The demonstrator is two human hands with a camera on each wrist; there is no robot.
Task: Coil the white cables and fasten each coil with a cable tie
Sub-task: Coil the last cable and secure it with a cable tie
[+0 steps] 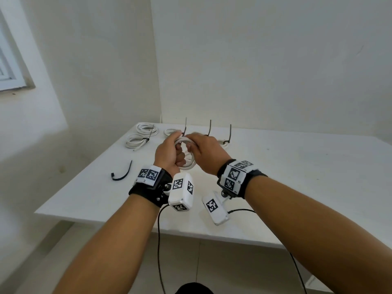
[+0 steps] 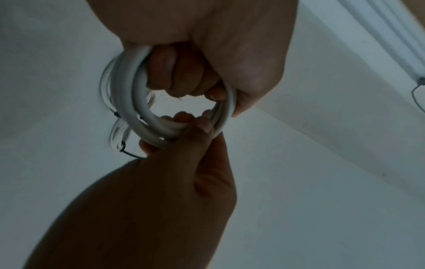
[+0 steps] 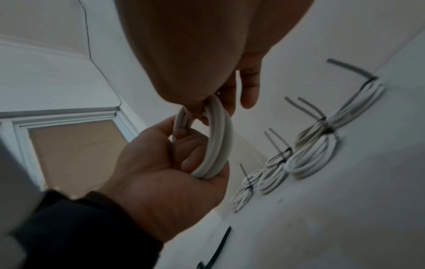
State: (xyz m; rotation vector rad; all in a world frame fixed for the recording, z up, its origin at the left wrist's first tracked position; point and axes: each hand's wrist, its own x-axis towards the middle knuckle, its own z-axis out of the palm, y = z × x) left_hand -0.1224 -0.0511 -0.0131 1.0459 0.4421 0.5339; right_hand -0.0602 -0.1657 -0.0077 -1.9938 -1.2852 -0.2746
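Note:
A white cable coil (image 1: pixel 186 164) of a few loops hangs above the middle of the white table (image 1: pixel 286 177), held between both hands. My left hand (image 1: pixel 168 154) grips its near left side, fingers curled through the ring (image 3: pixel 217 138) and thumb on the outside. My right hand (image 1: pixel 204 153) pinches the far upper side of the coil (image 2: pixel 131 102) with its fingertips (image 2: pixel 184 118). No tie is visible around this coil. One loose black cable tie (image 1: pixel 122 172) lies curved on the table to the left of my left wrist, also seen as the loose tie (image 3: pixel 220 249) in the right wrist view.
Several tied coils (image 3: pixel 315 156) lie in a row along the table's back edge, with black tie tails (image 1: pixel 210 127) sticking up. Two of these coils (image 1: pixel 146 129) sit at the back left corner. Walls close off the back and left; a window (image 1: pixel 10 66) is on the left.

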